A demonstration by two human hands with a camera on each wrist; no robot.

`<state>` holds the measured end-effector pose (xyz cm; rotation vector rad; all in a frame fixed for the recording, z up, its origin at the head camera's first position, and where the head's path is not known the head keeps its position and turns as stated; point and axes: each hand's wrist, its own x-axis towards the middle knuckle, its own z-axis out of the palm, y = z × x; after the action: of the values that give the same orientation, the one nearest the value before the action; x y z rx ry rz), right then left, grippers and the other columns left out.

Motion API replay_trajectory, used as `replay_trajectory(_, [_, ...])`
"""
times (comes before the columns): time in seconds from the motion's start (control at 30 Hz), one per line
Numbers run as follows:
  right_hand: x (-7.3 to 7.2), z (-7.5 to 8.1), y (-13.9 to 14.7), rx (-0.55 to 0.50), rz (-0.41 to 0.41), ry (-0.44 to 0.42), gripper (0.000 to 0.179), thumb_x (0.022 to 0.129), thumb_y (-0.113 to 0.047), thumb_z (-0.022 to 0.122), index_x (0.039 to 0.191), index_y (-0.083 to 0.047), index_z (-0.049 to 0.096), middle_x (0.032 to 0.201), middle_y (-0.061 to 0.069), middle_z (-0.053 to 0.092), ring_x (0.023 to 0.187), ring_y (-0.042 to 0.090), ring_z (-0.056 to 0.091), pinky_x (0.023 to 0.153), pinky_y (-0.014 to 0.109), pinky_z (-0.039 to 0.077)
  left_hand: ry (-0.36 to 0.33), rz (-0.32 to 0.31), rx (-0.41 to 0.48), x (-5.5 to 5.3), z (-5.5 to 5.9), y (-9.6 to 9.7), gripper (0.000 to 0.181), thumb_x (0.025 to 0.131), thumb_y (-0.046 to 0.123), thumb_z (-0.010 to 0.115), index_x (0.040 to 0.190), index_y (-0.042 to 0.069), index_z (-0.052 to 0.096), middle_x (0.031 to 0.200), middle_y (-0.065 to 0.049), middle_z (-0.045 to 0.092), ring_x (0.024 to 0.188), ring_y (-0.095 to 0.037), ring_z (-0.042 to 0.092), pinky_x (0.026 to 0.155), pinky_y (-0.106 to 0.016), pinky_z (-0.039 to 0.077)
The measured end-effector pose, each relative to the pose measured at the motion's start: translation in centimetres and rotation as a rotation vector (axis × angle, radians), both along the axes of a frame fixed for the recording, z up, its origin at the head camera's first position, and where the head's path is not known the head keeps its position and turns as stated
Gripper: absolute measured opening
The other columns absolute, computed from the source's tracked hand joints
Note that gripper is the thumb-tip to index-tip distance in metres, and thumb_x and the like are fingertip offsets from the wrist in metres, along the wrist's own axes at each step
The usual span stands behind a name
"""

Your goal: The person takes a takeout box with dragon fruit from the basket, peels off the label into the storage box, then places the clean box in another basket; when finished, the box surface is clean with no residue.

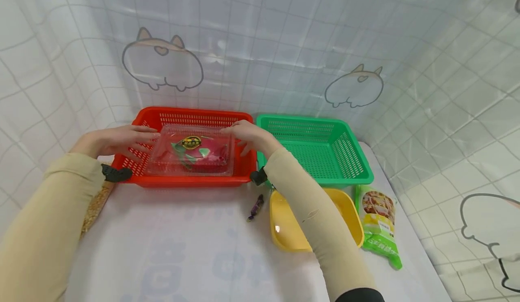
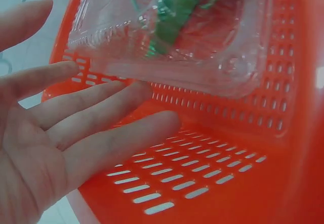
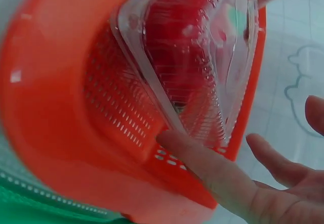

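Observation:
A clear plastic clamshell box (image 1: 191,151) with a black and yellow label lies in the red perforated basket (image 1: 195,182). Pink-red and green contents show through its lid. At the box's left end is my left hand (image 1: 122,140), fingers spread and nearly straight over the basket; in the left wrist view its fingertips (image 2: 167,123) come just below the box edge. My right hand (image 1: 253,135) reaches over the basket's right side, its fingers loosely extended. One right fingertip (image 3: 169,140) is right at the box's corner in the right wrist view. Neither hand grips anything.
Right of the red basket stands a green perforated basket (image 1: 313,162). A yellow tub (image 1: 292,229) sits in front of it, partly under my right forearm. Nearby lie a small purple-wrapped candy (image 1: 256,208), a green food bag (image 1: 379,225) and a bag of grain (image 1: 96,207).

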<state>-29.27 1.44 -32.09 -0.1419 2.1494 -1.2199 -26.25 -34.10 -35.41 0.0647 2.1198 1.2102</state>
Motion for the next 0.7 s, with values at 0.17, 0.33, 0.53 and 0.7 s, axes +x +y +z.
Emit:
replay_trajectory(0.17, [-1.1, -0.3, -0.3, -0.013, -0.024, -0.091, 0.054, 0.098, -0.036, 0.062, 0.144, -0.011, 0.049, 0.153, 0.013, 0.041, 0.136, 0.04, 0.043, 0.098, 0.054, 0.051, -0.037, 0.012, 0.028, -0.2, -0.5, -0.3, 0.08, 0.104, 0.039, 0.049, 0.159, 0.001, 0.004, 0.159, -0.032, 0.015, 0.141, -0.053, 0.028, 0.099, -0.053, 0.051])
replay_trajectory(0.33, [-1.7, -1.1, -0.4, -0.013, -0.053, -0.149, 0.057, 0.099, -0.034, 0.062, 0.147, -0.01, 0.045, 0.152, 0.018, 0.041, 0.133, 0.043, 0.047, 0.096, 0.053, 0.053, -0.077, 0.031, 0.009, -0.2, -0.9, 0.4, 0.091, 0.101, 0.04, 0.057, 0.159, 0.002, -0.002, 0.156, -0.03, 0.014, 0.138, -0.052, 0.031, 0.097, -0.052, 0.053])
replay_trajectory(0.53, [-1.9, -2.3, -0.6, -0.04, -0.07, -0.127, 0.047, 0.098, -0.019, 0.063, 0.142, -0.01, 0.05, 0.143, 0.015, 0.049, 0.124, 0.042, 0.052, 0.091, 0.051, 0.056, -0.057, 0.041, -0.017, 0.0, -1.0, 1.2, 0.096, 0.1, 0.035, 0.06, 0.158, 0.003, -0.008, 0.151, -0.033, 0.026, 0.126, -0.043, 0.05, 0.097, -0.052, 0.053])
replay_trajectory(0.7, [-2.0, -3.0, -0.7, -0.072, -0.082, -0.126, 0.041, 0.096, -0.009, 0.063, 0.135, -0.007, 0.047, 0.119, 0.015, 0.057, 0.104, 0.037, 0.061, 0.088, 0.049, 0.057, -0.026, 0.026, -0.01, -0.1, -1.3, 1.5, 0.095, 0.1, 0.029, 0.061, 0.158, 0.005, -0.01, 0.147, -0.034, 0.031, 0.114, -0.033, 0.061, 0.096, -0.051, 0.054])
